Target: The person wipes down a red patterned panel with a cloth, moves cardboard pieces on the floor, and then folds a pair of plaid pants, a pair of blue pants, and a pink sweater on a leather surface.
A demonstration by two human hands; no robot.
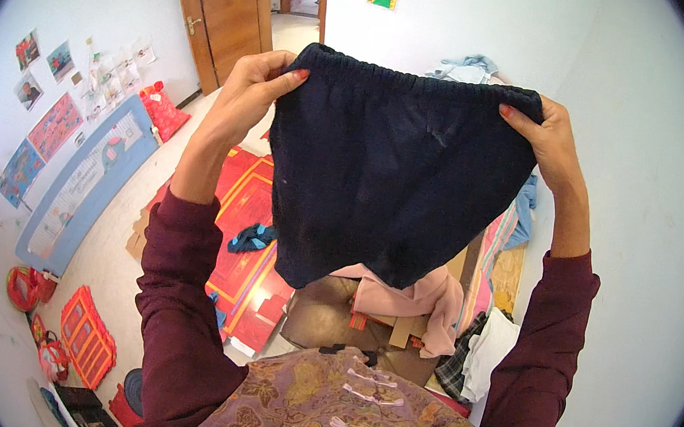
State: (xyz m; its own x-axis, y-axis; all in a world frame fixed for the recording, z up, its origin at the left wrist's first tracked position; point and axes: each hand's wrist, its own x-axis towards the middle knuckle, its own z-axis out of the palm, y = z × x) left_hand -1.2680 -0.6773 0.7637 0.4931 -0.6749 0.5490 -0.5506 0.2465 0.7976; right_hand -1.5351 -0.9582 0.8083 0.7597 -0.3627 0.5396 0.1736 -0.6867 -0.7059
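Observation:
A dark navy garment with a gathered elastic waistband, probably a pair of trousers or shorts (386, 161), hangs spread out in front of me. My left hand (255, 86) pinches the left end of its waistband between thumb and fingers. At the other end, my right hand (544, 132) grips the waistband the same way. The waistband is stretched nearly straight, and the lower part narrows as it hangs. Behind and below it shows a pink fleece cloth (411, 297), partly hidden by the garment.
Red printed mats (254, 203) cover part of the floor, with a dark blue cloth (250, 238) on them. A brown padded seat (318, 312) stands close before me. White cloth (490, 354) lies at right near the wall. A blue bed rail (89, 185) leans at left; behind stands a wooden door (229, 11).

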